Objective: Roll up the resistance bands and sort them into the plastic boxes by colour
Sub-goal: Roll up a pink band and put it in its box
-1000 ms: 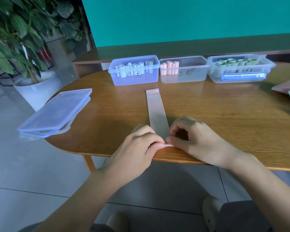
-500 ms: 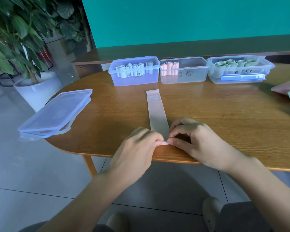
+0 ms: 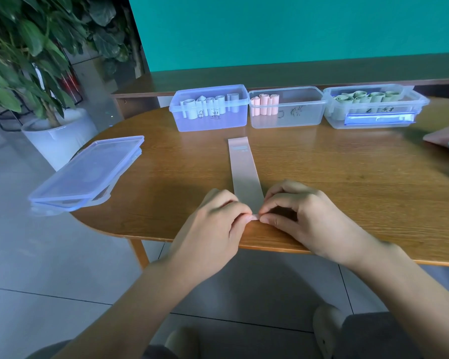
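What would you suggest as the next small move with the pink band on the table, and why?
Probably keep rolling the near end forward: the left hand and right hand pinch a small first curl, while most of the pink band lies flat toward the boxes.

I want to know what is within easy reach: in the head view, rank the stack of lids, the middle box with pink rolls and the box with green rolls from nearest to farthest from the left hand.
From the left hand:
1. Stack of lids, to its left at the table's edge.
2. Middle box with pink rolls, straight ahead in the far row.
3. Box with green rolls, far right of that row.
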Tool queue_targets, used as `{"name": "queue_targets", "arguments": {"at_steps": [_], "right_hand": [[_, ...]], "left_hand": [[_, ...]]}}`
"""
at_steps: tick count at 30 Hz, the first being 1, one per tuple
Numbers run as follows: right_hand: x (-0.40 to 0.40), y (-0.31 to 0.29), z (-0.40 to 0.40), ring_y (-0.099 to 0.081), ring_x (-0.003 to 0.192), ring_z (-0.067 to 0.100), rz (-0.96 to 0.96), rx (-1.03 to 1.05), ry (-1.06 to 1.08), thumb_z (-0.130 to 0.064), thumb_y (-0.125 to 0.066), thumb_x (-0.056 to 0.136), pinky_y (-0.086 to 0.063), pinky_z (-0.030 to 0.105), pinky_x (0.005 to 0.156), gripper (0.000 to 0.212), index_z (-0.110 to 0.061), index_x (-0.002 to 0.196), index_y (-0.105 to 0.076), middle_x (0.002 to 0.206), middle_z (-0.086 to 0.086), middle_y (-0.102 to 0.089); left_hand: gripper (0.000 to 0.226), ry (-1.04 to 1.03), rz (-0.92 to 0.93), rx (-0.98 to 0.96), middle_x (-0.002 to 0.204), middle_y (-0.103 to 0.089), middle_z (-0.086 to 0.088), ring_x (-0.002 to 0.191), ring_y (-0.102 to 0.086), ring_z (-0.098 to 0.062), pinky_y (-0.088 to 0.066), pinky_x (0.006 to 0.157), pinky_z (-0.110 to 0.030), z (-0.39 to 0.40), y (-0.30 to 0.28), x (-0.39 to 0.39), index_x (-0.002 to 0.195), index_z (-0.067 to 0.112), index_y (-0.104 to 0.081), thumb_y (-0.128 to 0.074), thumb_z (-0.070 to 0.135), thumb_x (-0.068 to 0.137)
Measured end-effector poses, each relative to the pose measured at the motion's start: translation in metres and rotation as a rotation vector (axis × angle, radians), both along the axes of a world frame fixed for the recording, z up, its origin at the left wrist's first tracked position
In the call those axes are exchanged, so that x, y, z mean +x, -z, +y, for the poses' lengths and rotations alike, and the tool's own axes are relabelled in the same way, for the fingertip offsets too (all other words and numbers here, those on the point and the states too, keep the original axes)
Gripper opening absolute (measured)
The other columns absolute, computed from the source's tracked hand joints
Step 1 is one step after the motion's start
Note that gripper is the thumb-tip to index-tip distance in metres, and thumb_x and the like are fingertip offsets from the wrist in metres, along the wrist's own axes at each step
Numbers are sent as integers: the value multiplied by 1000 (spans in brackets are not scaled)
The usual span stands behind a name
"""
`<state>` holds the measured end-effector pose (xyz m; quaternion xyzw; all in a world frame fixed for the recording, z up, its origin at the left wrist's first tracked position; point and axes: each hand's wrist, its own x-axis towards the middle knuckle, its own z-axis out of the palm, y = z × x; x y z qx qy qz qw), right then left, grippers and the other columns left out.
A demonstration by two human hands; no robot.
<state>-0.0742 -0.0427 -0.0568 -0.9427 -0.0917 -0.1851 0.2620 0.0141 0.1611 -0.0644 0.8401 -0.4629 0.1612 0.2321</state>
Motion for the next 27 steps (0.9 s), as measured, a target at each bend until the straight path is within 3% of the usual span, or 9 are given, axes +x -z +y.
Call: {"name": "queue_targets", "arguments": {"at_steps": [4,12,16,20,25,27], "right_hand": [[3,1,1,-59,98,4,-13,-5,10,-43,-54,96,-49,22,89,31,-23,101,-77,107,-12,-58],[8,3,0,-60,95,9,-10,-51,18,-39,-53,99,-53,35,84,27,-25,101,-76,111,-11,-53],[10,4,-3,-59,96,7,-13,-40,29,-36,-58,98,-52,33,87,21,-26,101,-76,112,-12,-52],[11,7,-1,-60,96,6,-53,3,56,-35,-62,96,-50,29,89,18,-25,101,-76,111,-11,-53],[8,5,-2,-60,99,5,-52,16,33,-40,-60,95,-50,30,92,22,-25,102,-75,109,-11,-56],[9,5,-3,-60,99,6,-48,4,38,-37,-62,95,-51,32,91,19,-25,102,-75,109,-11,-57]], "left_hand": [[27,-13,-21,-7,97,-59,7,91,-53,-5,-33,77,-4,-1,-1,0,101,20,-77,-55,36,99],[29,-10,65,-42,103,-62,9,97,-53,-4,-42,80,-12,-4,-1,6,113,23,-74,-57,40,97],[31,11,70,-40,97,-62,12,92,-54,-5,-43,75,-16,-4,-4,8,101,24,-72,-52,47,96],[42,-1,79,-8,99,-61,12,93,-53,-4,-41,75,-9,-4,-5,8,101,26,-72,-43,55,96],[24,-19,69,2,100,-62,8,91,-56,-7,-51,76,-22,-7,-5,11,102,23,-74,-55,38,99],[25,-26,40,-6,99,-62,7,90,-56,-6,-50,76,-19,-8,-4,11,100,23,-76,-54,36,100]]}}
